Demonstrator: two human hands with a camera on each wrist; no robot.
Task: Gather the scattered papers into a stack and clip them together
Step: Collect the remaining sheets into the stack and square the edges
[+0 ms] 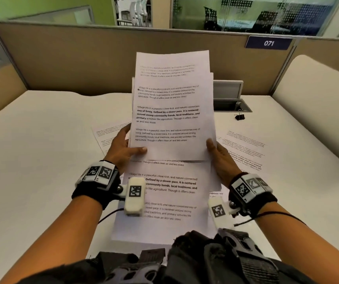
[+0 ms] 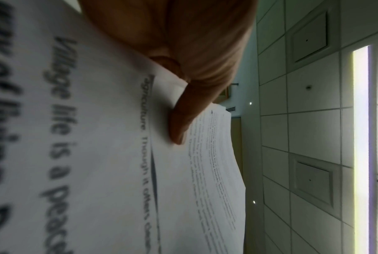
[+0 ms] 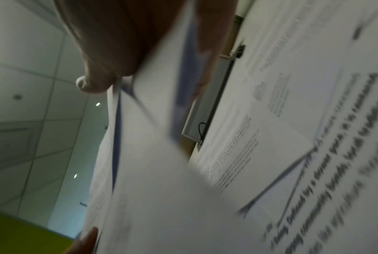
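I hold a loose bunch of printed papers (image 1: 172,111) upright above the white desk, their top edges uneven. My left hand (image 1: 121,149) grips the bunch's lower left edge, thumb across the front sheet. My right hand (image 1: 218,154) grips the lower right edge, thumb on the front. The left wrist view shows my thumb (image 2: 183,120) pressing on the sheets (image 2: 214,171). More printed sheets lie flat on the desk: one (image 1: 164,201) under my wrists, one (image 1: 244,146) to the right, one (image 1: 107,133) to the left. A black binder clip (image 1: 240,116) lies on the desk at the back right.
A beige partition (image 1: 82,58) runs along the desk's back, with a sign reading 071 (image 1: 268,43). An open grey cable box (image 1: 231,99) sits in the desk beside the clip. A cream panel (image 1: 318,111) bounds the right side. Dark gear (image 1: 215,261) hangs at my chest.
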